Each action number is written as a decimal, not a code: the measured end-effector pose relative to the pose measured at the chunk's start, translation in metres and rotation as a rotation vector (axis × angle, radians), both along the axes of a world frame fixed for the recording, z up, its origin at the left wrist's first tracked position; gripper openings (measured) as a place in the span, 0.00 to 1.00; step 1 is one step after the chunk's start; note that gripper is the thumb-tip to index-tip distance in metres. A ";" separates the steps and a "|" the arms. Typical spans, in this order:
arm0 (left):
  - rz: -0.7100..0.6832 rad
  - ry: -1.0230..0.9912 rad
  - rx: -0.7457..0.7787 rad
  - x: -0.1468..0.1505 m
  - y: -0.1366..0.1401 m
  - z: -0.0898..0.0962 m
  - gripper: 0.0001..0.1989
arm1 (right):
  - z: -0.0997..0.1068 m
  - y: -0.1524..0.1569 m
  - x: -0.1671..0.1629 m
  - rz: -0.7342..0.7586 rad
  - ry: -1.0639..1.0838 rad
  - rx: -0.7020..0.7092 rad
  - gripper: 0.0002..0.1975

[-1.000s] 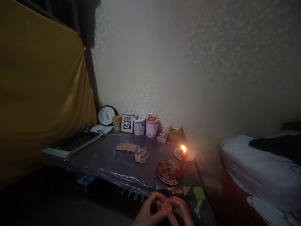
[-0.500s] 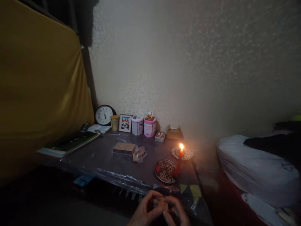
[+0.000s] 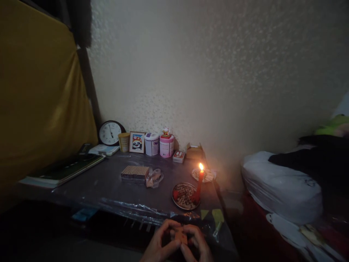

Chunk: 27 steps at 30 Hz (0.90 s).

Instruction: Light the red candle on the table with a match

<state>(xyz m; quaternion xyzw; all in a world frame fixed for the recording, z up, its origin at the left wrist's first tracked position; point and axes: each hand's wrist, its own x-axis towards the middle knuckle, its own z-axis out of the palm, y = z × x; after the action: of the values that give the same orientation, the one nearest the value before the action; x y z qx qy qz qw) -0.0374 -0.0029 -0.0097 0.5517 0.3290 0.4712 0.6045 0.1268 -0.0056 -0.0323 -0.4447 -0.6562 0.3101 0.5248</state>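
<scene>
Both hands are down at the near edge of the low table (image 3: 114, 182), close together in the dim light. The left hand (image 3: 159, 243) and the right hand (image 3: 197, 243) curl their fingers inward around one small tan block (image 3: 181, 236), pinched between the fingertips of both; what the block is I cannot make out. It sits just short of the table's near edge, over the crinkled clear plastic sheet (image 3: 136, 209) that covers the tabletop. Just beyond the hands, near the table's right edge, a lit red candle (image 3: 199, 180) stands on a patterned round plate (image 3: 183, 195), with a second small plate (image 3: 207, 175) behind it. Toward the middle of the table lies a flat tan wafer-like slab (image 3: 135, 172) with a crumpled clear wrapper (image 3: 154, 178) touching its right end. Along the far edge, against the wall, stand a round clock (image 3: 109, 133), a yellow cup (image 3: 124, 141), a framed panda picture (image 3: 136, 142), a white tin (image 3: 151, 143), a pink tin (image 3: 167, 145) with a small figurine (image 3: 165, 131) on top, a small red box (image 3: 179, 156) and a cardboard box (image 3: 195, 151). A dark book (image 3: 61, 170) lies at the left edge.
</scene>
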 end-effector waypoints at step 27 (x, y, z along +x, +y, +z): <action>0.005 -0.020 -0.039 0.001 -0.001 0.000 0.22 | 0.008 -0.005 -0.005 0.041 -0.024 -0.073 0.17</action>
<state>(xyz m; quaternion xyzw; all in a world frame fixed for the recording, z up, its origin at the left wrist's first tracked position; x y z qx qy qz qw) -0.0367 -0.0036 -0.0093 0.5342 0.3336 0.4715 0.6173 0.1218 -0.0104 -0.0238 -0.4537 -0.6596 0.3391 0.4941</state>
